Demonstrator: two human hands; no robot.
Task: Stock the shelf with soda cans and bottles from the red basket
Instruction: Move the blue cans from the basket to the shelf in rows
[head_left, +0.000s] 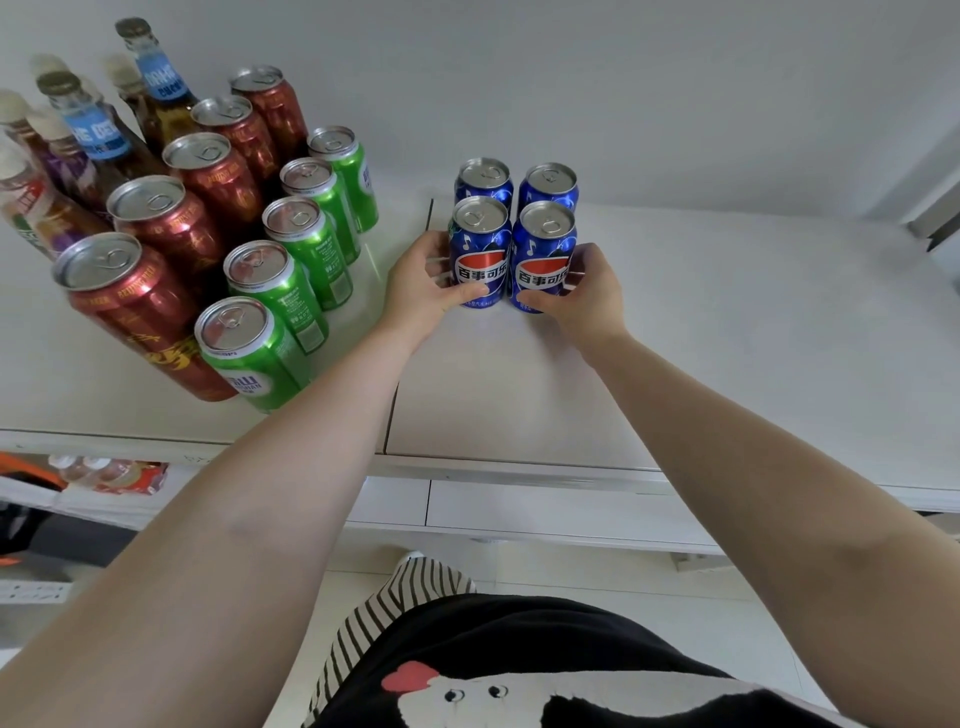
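White shelf across mid frame. Red cans, green cans and bottles upper left. Four blue cans at centre, upright, touching. Left hand gripping front left one, right hand front right one.

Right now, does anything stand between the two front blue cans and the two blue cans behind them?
Nothing visible. The left hand grips the front left blue can, the right hand the front right blue can; both stand directly before the back blue cans.
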